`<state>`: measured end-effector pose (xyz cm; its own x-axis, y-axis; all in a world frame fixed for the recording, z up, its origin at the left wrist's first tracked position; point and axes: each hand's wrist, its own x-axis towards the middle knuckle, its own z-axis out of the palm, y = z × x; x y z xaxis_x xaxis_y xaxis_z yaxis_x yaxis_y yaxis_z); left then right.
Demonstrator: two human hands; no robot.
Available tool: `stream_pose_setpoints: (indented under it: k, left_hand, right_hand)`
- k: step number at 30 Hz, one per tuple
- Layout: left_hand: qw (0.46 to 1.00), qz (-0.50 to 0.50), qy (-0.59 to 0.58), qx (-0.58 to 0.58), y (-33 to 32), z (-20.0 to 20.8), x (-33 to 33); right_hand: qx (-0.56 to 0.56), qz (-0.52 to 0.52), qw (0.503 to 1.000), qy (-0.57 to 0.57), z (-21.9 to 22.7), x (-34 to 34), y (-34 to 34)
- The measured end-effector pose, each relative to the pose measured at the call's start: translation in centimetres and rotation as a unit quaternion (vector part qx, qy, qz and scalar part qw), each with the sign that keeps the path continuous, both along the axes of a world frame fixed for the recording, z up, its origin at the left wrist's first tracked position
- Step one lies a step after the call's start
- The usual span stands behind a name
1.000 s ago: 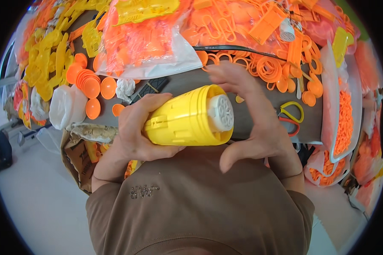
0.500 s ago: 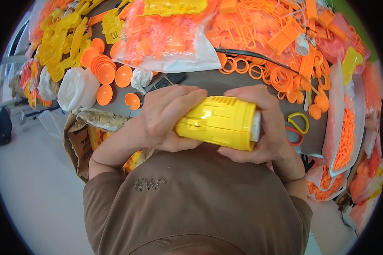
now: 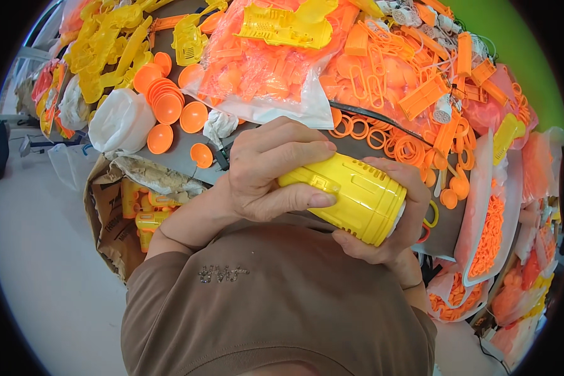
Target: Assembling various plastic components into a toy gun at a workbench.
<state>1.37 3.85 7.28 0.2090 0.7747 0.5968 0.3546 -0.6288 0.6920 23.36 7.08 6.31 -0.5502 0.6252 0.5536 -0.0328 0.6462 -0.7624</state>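
Observation:
A yellow ribbed plastic housing, roughly a cylinder, is held in front of my chest between both hands. My left hand is closed round its narrower left end, with the thumb pressed along the near side. Round the wider right end curl the fingers of my right hand, the thumb below it. A sliver of a white part shows at that wider end, mostly covered by my right hand. Just beyond my right hand, scissors with yellow and red handles are partly hidden.
Orange cups and a white bag lie at left. An open paper sack holds yellow-orange pieces. Yellow half-shells top a plastic bag of orange parts. Orange rings lie beyond my right hand; a white tray holds small orange pieces.
The housing has moved right and tilts more, its wider end lower. My left thumb has come up onto its side. The whole view has turned slightly.

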Motion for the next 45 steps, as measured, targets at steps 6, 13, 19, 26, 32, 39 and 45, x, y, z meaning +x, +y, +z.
stream_pose_setpoints:
  k: [6,13,19,26,32,39,45]
  left_hand:
    - [0.97,0.167,-0.118,0.133,1.9,-2.5,-0.1]
    - [0.916,0.029,-0.392,-0.082,2.3,-2.3,0.3]
    - [0.932,0.017,-0.352,-0.09,2.2,-2.8,-0.3]
    - [0.984,0.016,0.173,0.042,0.5,3.4,-0.7]
    - [0.963,-0.171,0.135,-0.16,-1.2,-0.7,0.8]
    - [0.956,-0.256,0.087,-0.114,-1.8,-1.9,2.1]
    - [0.96,-0.25,0.079,-0.095,-2.6,-2.4,2.3]
  right_hand:
    - [0.104,0.011,0.994,0.005,0.4,-1.6,1.2]
    - [0.165,-0.031,0.982,0.089,-0.9,-3.6,0.7]
    - [0.181,-0.046,0.98,0.066,-0.4,-3.1,0.7]
    - [0.145,-0.011,0.989,-0.006,0.2,-1.2,0.0]
    - [-0.092,0.155,0.978,-0.103,1.5,1.3,-0.6]
    - [-0.127,0.262,0.945,-0.146,2.8,2.5,1.3]
    - [-0.024,0.253,0.959,-0.123,2.4,2.0,0.2]
